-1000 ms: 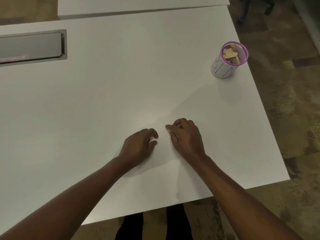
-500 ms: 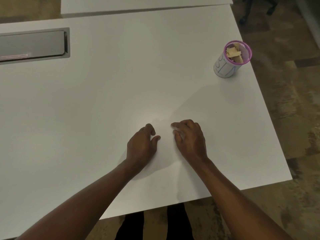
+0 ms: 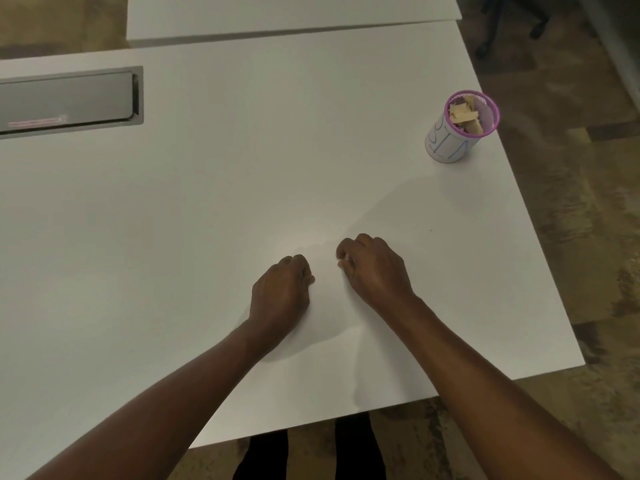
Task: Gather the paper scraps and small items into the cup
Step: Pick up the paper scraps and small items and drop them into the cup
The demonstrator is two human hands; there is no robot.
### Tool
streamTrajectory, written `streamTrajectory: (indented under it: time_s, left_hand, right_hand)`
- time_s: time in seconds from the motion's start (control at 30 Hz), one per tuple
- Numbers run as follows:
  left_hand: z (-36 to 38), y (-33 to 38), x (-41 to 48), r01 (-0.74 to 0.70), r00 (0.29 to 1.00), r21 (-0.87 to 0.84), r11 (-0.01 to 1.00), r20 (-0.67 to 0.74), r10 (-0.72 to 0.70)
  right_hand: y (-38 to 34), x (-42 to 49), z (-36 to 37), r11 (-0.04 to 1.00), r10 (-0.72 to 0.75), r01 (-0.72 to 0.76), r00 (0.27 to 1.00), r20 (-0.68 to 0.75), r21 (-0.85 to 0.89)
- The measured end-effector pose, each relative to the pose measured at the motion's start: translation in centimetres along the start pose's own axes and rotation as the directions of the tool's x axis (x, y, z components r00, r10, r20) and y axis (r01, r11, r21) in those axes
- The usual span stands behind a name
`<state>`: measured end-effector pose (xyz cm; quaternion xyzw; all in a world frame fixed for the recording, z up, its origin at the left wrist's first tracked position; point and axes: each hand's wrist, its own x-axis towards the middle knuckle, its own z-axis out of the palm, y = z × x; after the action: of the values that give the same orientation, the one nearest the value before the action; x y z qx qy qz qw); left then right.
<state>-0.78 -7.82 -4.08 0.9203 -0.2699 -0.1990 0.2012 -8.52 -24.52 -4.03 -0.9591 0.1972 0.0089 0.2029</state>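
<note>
near the front edge of a white table, a person's 2 bare hands rest knuckles-up on the surface, close together but apart. the left hand is curled into a loose fist with its fingers tucked under; whether it encloses anything cannot be told. the right hand is also curled, fingertips bent down toward the tabletop, with a small pale speck showing at them that is too small to identify, so its grip cannot be judged either. both forearms reach in from the front edge. well apart from the hands, close to the right edge toward the far right corner, stands an upright cup with a purple mesh rim and blue marks on its white side; tan paper scraps lie inside it. a grey metal hatch is set into the table at the far left. a second white table butts against the far edge.
</note>
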Motion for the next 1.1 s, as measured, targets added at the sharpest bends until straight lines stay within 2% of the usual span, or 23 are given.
streamTrajectory:
  time_s: [0.17,0.3,0.43,0.5,0.6,0.7,0.83,1.1]
  left_hand:
    - [0.0,-0.5,0.2,-0.129,0.991,0.084,0.988,0.029,0.127]
    - [0.1,-0.6,0.4,-0.179,0.983,0.116,0.977,0.070,0.172]
    - [-0.2,-0.9,0.8,-0.159,0.983,0.031,0.987,0.102,0.155]
    - [-0.6,-1.2,0.7,-0.132,0.986,-0.041,0.990,0.099,0.136]
    - [-1.2,-1.8,0.3,-0.084,0.994,-0.109,0.990,0.065,0.092]
    - [-1.4,-2.4,-0.3,-0.067,0.997,-0.126,0.990,0.027,0.070]
    - [-1.2,-2.5,-1.1,-0.016,1.000,-0.159,0.987,-0.006,0.015]
    - [-0.9,-2.4,-1.1,0.050,0.998,-0.195,0.980,-0.039,-0.059]
  right_hand:
    - [-0.1,1.0,-0.1,0.991,-0.086,0.096,0.991,0.098,-0.096]
    - [-0.4,1.8,-0.3,0.974,-0.113,0.143,0.979,0.169,-0.177]
    - [-0.1,2.0,-0.5,0.993,-0.087,0.100,0.979,0.182,-0.066]
    - [0.3,1.6,-0.7,0.998,-0.062,0.057,0.986,0.155,0.031]
    - [0.5,0.4,-0.6,0.993,-0.020,0.015,0.999,0.039,0.118]
    - [0.2,-1.3,0.2,0.995,0.001,0.008,0.996,-0.084,0.104]
    - [-0.3,-2.4,1.0,0.995,0.045,-0.028,0.983,-0.177,0.096]
    - [-1.6,-2.3,2.4,0.996,0.055,-0.070,0.966,-0.253,-0.049]
